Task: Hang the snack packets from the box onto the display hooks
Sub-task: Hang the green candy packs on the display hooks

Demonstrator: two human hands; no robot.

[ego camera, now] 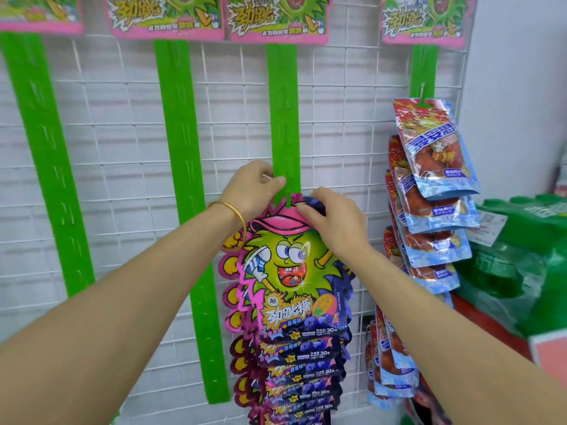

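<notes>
So, the packet [291, 271] hangs against the middle green strip [282, 118], low on the white wire grid [129, 142]. Its long axis runs up and down. Its top end is up at a small green hook [288, 200], and its printed face turns toward the camera. It is cut to a spiky outline. It shows a grinning lime-green cartoon face under a pink cap, yellow lettering below that, and blueberries on a purple band at the bottom.

The right hand [334, 223] grips the packet's top edge, fingers curled over it and thumb on the pink cap. The left hand [251, 188], with a gold bangle [233, 213] at its wrist, pinches the strip's left edge just above the hook.

More packets of the same kind [300, 378] overlap in a column below it on the same strip. To the left, two more green strips [184, 148] hang on the grid. At the right, red-and-blue pouches [435, 167] hang in a column from a fourth strip. Pink-edged header cards [276, 19] line the top. Green wrapped bottle packs [521, 240] stand at the far right.
</notes>
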